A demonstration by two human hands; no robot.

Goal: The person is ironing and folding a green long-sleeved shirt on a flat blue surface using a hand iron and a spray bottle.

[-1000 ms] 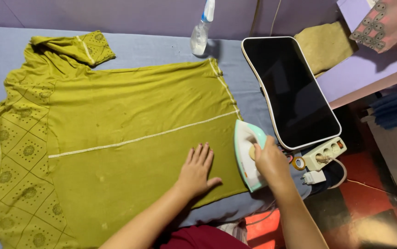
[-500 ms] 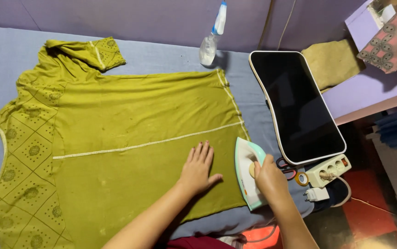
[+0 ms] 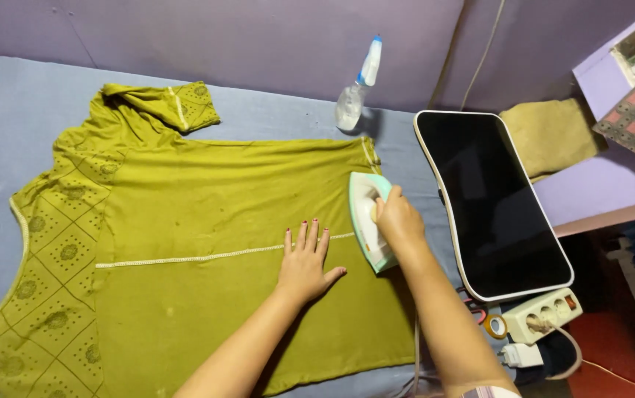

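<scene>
The right hand, gripping the pale green iron, had pushed it further up the olive-green cotton tunic beside the flat, open left hand.

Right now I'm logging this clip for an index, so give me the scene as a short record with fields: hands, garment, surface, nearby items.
left hand: flat, fingers spread, on the garment
right hand: gripping the iron by its handle
iron: pale green and white, sole down near the garment's hem edge
garment: olive green, spread flat, white trim line, patterned yoke, one sleeve folded
surface: blue sheet
nearby: spray bottle, black tray, power strip
</scene>
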